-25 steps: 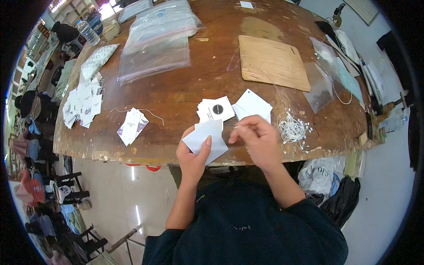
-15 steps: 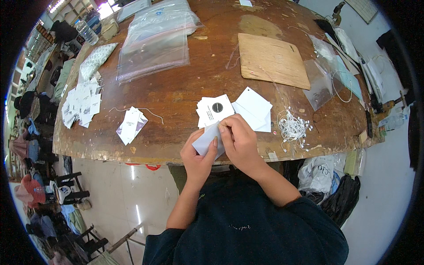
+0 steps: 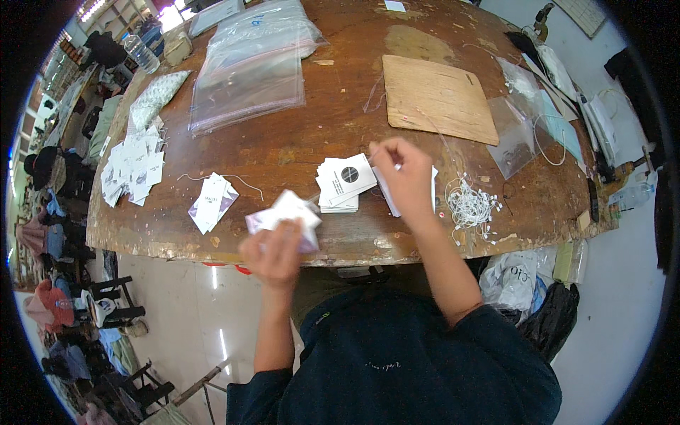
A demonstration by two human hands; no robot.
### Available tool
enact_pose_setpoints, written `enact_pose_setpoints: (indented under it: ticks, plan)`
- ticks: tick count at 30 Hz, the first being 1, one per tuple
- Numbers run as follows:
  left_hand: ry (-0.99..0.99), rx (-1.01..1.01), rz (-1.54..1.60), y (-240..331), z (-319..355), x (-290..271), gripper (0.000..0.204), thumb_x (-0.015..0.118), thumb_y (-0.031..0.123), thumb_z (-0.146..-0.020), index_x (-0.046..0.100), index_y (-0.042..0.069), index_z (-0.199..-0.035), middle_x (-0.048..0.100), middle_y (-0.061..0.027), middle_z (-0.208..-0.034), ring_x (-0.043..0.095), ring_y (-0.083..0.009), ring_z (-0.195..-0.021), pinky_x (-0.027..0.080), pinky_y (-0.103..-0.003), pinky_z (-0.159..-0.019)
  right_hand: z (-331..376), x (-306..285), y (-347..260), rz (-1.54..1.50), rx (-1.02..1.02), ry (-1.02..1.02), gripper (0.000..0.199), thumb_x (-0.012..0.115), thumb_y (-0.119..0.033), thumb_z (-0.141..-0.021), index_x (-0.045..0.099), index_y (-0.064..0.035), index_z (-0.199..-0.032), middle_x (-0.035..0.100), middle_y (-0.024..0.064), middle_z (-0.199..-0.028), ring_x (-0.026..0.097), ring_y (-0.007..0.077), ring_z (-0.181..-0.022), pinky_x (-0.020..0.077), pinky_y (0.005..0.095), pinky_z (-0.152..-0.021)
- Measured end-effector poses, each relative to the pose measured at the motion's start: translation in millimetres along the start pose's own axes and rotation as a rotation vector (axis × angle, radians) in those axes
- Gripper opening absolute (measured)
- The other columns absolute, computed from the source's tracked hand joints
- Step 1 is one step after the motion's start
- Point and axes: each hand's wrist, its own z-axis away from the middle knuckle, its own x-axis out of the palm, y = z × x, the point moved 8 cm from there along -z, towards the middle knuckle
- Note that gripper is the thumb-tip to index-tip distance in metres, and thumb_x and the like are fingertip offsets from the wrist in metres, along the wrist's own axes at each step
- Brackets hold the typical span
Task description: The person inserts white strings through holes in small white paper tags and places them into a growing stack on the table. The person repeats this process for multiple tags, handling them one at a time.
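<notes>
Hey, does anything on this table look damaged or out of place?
Yes. The wooden table looks worn: its near edge is ragged, and a pale patch breaks the brown finish beyond the plywood board. The white strings also lie in a messy tangle, unlike the stacked cards.

My left hand [image 3: 273, 251] is smeared by motion, as are the cards [image 3: 289, 205] in its grip; their print is illegible and my fingers hide part of them. My right hand [image 3: 405, 173] covers much of the white cards [image 3: 386, 191]; cannot tell whether its fingertips pinch anything. Clear bags [image 3: 248, 88]: far end cropped by top edge. Dark shirt [image 3: 425, 368]: cropped below. White strings [image 3: 471, 209]: too tangled to count.
</notes>
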Motion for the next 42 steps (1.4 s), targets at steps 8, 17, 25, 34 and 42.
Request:
enact_pose_setpoints:
  ticks: [8,17,25,34,42]
  plan:
    - [-0.441,-0.501,-0.364,-155.6,22.5,30.6,0.032,0.073,0.016,-0.074,0.07,0.018,-0.106,0.062,-0.0008,-0.113,0.058,-0.0255,-0.096,0.043,-0.04,-0.081,-10.7,30.7,33.8,0.632,-0.194,-0.44,0.055,0.073,-0.039,-0.077,0.062,-0.0016,-0.116,0.06,0.0126,-0.123,0.051,0.0322,-0.118,0.0402,0.0444,-0.097]
    - [-0.294,-0.455,-0.166,-126.4,7.4,16.0,0.027,0.073,0.028,-0.083,0.069,0.011,-0.105,0.061,-0.0037,-0.111,0.058,-0.025,-0.093,0.046,-0.038,-0.08,-11.2,17.5,33.0,0.43,-0.008,-0.404,0.032,0.076,-0.027,-0.078,0.062,-0.0022,-0.092,0.064,0.0098,-0.092,0.058,0.0256,-0.096,0.0449,0.0369,-0.082]
    - [-0.203,-1.135,1.598,19.8,26.7,71.2,0.04,0.062,0.012,-0.094,0.051,-0.004,-0.13,0.063,-0.0091,-0.113,0.058,-0.0112,-0.1,0.047,-0.028,-0.087,53.4,23.2,30.7,-0.485,0.47,-0.348,0.016,0.068,-0.014,-0.092,0.06,-0.0047,-0.082,0.061,-0.0023,-0.078,0.052,0.0032,-0.07,0.0416,0.0201,-0.064]
    - [-0.145,-1.323,1.462,12.7,33.5,86.7,0.027,0.056,0.006,-0.097,0.049,0.0,-0.122,0.061,-0.0101,-0.117,0.06,-0.0143,-0.104,0.05,-0.031,-0.089,4.2,-61.0,51.7,0.839,-0.041,-0.042,0.044,0.075,-0.034,-0.078,0.065,-0.0018,-0.106,0.06,0.0148,-0.11,0.055,0.0341,-0.107,0.0439,0.0425,-0.09]
    - [-0.206,-1.307,1.479,21.3,26.6,87.5,0.03,0.054,0.007,-0.098,0.048,-0.001,-0.127,0.061,-0.01,-0.119,0.06,-0.0144,-0.105,0.05,-0.03,-0.089,7.5,-63.4,46.4,0.925,-0.12,0.059,0.041,0.075,-0.037,-0.078,0.065,-0.0011,-0.094,0.062,0.0115,-0.104,0.056,0.0305,-0.103,0.0438,0.0423,-0.086]
